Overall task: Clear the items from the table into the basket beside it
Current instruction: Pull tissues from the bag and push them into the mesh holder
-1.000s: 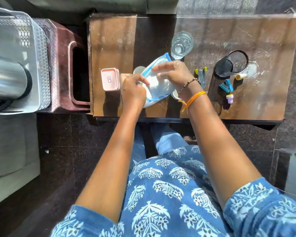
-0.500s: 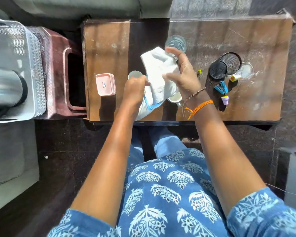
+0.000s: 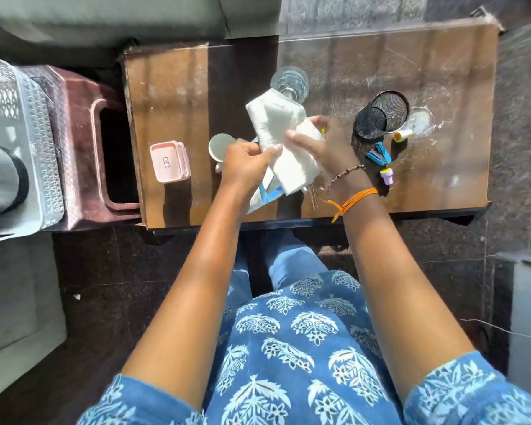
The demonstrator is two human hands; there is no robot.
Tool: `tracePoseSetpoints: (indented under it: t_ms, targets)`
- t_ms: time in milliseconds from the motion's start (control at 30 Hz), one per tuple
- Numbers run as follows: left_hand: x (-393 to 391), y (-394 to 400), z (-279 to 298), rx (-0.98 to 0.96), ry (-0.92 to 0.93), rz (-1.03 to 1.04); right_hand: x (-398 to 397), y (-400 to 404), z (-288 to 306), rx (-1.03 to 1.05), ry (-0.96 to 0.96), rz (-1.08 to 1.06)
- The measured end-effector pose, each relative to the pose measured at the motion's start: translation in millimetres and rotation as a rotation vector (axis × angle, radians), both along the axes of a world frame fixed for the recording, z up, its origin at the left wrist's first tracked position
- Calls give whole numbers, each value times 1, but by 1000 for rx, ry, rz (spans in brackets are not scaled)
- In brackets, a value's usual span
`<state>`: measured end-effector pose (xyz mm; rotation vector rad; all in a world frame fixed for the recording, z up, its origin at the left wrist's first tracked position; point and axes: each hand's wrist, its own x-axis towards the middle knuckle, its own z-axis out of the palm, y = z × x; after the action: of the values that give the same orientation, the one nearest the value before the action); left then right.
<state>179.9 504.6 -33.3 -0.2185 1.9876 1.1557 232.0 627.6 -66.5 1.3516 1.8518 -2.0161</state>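
Observation:
A white cloth with a blue border [image 3: 284, 139] is held folded above the middle of the brown table [image 3: 172, 96]. My left hand [image 3: 246, 162] pinches its lower left edge and my right hand [image 3: 322, 142] grips its right side. On the table stand a pink lidded box [image 3: 169, 161], a white cup [image 3: 219, 147] partly hidden by my left hand, a clear glass [image 3: 290, 82], a black mesh holder [image 3: 380, 118], a blue stapler [image 3: 379, 156] and a purple-capped item [image 3: 387, 176]. The white basket [image 3: 34, 142] is at the far left.
A maroon plastic stool [image 3: 83, 142] stands between basket and table. A steel vessel [image 3: 0, 176] lies in the basket. A small yellow roll [image 3: 400, 135] lies right of the mesh holder. Dark floor lies below the table edge, with a sofa at the top.
The cloth was lifted off the table and folded smaller between both hands. My right hand moved up and over it, then back to its right side.

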Motion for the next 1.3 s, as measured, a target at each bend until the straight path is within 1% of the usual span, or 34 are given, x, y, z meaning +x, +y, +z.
tracePoseSetpoints:
  t_ms: [67,167,233,267,333,400,533,700,800,867,967,1067,1133,1233,1300]
  targets:
    - [5,11,-3,-22,19,-66,4,7,1,75,-60,48]
    - [14,28,-4,-83,121,-215,15,29,-2,213,-91,-60]
    - [19,38,-3,-80,186,-331,24,51,-3,327,-149,-116]
    - [21,43,-2,-88,197,-381,29,64,-4,364,-189,-129]
    - [24,52,-3,-120,229,-464,40,91,-9,451,-285,-87]
    - [29,61,-9,-133,241,-510,47,114,-14,556,-373,-29]
    - [37,75,-14,-127,213,-501,46,150,-32,677,-504,33]
    - [38,85,-19,-152,214,-512,24,178,-55,689,-663,266]
    - [35,88,-20,-143,198,-499,7,188,-67,618,-717,365]
    - [34,90,-20,-145,193,-495,-1,192,-71,567,-748,348]
    - [32,93,-23,-161,186,-499,-2,191,-76,509,-754,243]
    - [31,97,-26,-161,181,-505,6,188,-80,564,-740,95]
    - [31,100,-28,-161,202,-541,10,187,-81,617,-733,38]
    - [30,103,-30,-158,216,-553,7,188,-83,650,-736,93]
    - [28,104,-31,-157,221,-550,1,189,-86,650,-701,143]
